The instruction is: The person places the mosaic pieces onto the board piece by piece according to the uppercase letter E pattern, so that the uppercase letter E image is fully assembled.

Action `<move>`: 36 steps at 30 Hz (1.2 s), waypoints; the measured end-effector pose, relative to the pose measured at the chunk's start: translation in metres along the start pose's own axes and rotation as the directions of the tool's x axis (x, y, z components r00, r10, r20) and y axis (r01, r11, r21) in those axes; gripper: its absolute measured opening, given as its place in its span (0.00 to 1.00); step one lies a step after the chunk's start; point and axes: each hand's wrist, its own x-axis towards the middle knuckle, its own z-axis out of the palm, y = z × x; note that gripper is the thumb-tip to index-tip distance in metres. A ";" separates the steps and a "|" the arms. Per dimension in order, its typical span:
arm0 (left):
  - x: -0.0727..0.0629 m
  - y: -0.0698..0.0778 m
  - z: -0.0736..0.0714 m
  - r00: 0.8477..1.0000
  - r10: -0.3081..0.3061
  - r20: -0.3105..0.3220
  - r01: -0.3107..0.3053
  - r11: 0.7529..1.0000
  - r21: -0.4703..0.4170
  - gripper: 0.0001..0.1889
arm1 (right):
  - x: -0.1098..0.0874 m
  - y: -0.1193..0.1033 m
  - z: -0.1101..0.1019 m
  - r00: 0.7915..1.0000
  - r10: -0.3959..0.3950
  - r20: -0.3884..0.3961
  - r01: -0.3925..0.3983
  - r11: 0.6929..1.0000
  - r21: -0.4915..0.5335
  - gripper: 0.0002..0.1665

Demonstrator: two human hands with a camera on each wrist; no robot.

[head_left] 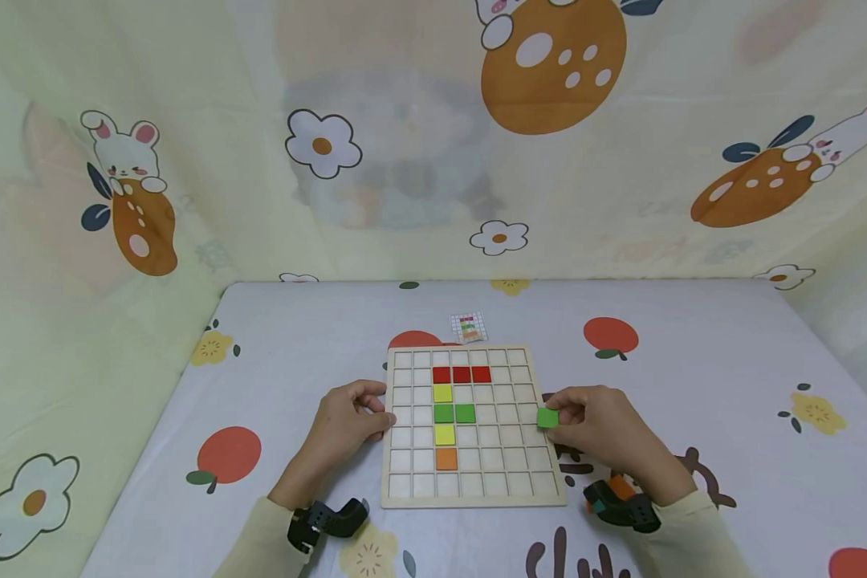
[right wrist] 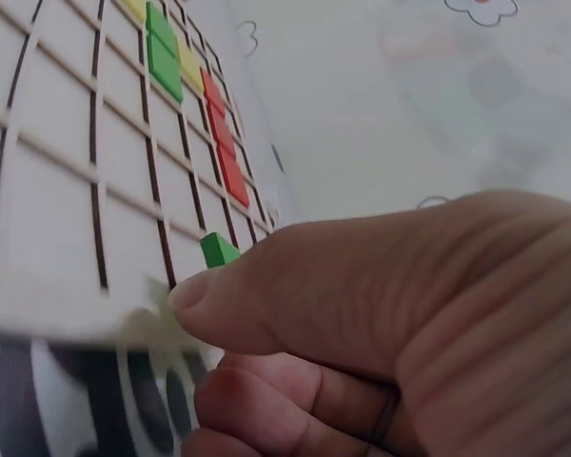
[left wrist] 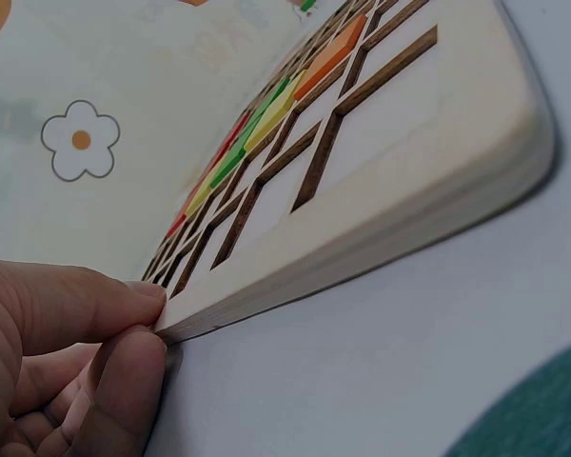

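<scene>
A square wooden grid board (head_left: 475,500) lies on the table, with coloured square tiles in some of its cells. Three red tiles (head_left: 461,375) form a row; below their left end run a yellow tile (head_left: 442,393), two green tiles (head_left: 465,413), another yellow and an orange tile (head_left: 445,459). My left hand (head_left: 346,417) holds the board's left edge, thumb at the rim and fingers curled against its side. Between thumb and fingers, my right hand (head_left: 598,417) pinches a loose green tile (head_left: 547,418) over the board's right edge.
A small card (head_left: 468,327) with a printed coloured grid pattern lies just behind the board. The tablecloth (head_left: 296,321) carries fruit and flower prints. A patterned curtain (head_left: 405,201) stands behind the table. Each wrist wears a black strapped device (head_left: 325,520).
</scene>
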 end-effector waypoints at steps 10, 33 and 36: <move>0.000 0.001 -0.001 1.000 0.005 0.000 -0.005 1.000 -0.001 0.22 | 0.020 -0.025 0.017 1.000 0.000 0.015 -0.001 0.999 0.037 0.14; -0.001 -0.002 0.001 1.000 0.024 0.001 -0.024 1.000 0.013 0.22 | 0.037 -0.046 0.043 0.997 0.015 0.071 -0.015 1.000 -0.007 0.13; -0.001 -0.002 0.001 1.000 0.028 0.000 -0.028 1.000 0.015 0.22 | 0.037 -0.045 0.045 0.997 0.022 0.068 -0.021 1.000 -0.005 0.13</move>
